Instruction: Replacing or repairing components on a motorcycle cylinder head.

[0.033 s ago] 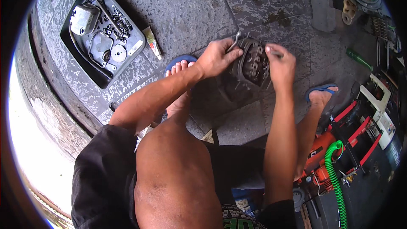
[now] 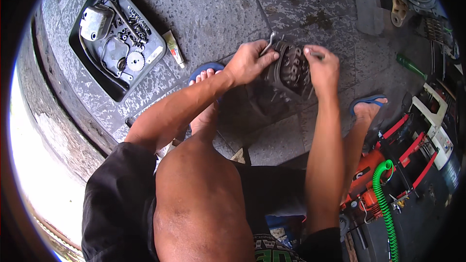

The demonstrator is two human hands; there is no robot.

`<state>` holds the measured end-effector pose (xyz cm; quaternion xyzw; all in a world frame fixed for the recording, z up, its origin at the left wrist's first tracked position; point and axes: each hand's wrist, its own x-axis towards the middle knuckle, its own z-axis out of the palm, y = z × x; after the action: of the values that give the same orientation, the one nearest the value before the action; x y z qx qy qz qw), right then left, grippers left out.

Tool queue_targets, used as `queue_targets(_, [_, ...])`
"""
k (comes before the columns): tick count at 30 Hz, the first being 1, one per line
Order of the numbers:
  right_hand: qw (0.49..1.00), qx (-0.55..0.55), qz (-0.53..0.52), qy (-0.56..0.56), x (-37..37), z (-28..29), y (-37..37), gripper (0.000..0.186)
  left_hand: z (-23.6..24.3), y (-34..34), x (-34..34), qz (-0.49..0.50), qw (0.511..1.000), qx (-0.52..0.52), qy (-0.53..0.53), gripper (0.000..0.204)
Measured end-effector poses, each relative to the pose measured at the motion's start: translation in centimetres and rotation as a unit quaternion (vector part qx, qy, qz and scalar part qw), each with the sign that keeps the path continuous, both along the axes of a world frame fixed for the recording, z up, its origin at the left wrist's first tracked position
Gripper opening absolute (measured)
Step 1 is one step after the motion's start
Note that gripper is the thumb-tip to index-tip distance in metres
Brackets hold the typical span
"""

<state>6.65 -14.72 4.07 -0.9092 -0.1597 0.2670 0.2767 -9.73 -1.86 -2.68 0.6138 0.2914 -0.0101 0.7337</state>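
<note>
A: Where does the engine part sit relative to the fingers?

B: The dark metal cylinder head (image 2: pixel 290 72) lies on the paving just above the centre of the frame, between the two hands. The left hand (image 2: pixel 248 63) presses against its left side, fingers curled round a thin bent metal tool (image 2: pixel 268 45) at the part's upper left corner. The right hand (image 2: pixel 323 68) covers its right edge, fingertips pinched on a small metal piece (image 2: pixel 316 57); what that piece is cannot be told.

A: And the counts, going left to right?

B: One grey tray (image 2: pixel 116 39) in the upper left of the frame, holding one silvery cover, one toothed gear and many small bolts, too many and too small to count. One small tube (image 2: pixel 174 47) lies just right of the tray. Then one cylinder head, two hands, two feet in blue sandals. One green coiled hose (image 2: pixel 384 199) is at lower right.

A: How are the arms held?

B: Both forearms rise from the lower edge and converge on the part. The left crosses diagonally over the raised knee; the right runs nearly straight up, wrist bent inward.
</note>
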Motion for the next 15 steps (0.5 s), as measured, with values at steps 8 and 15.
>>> queue_targets(8, [0.966,-0.075,-0.02,0.248,5.0,-0.3,2.8,0.019,-2.1,0.3,0.9,0.026,0.999,-0.027,-0.026,0.03])
queue_targets(15, [0.968,-0.075,-0.024,0.239,4.7,-0.1,2.4,0.018,-0.9,-0.2,1.7,0.041,0.998,-0.051,-0.01,0.029])
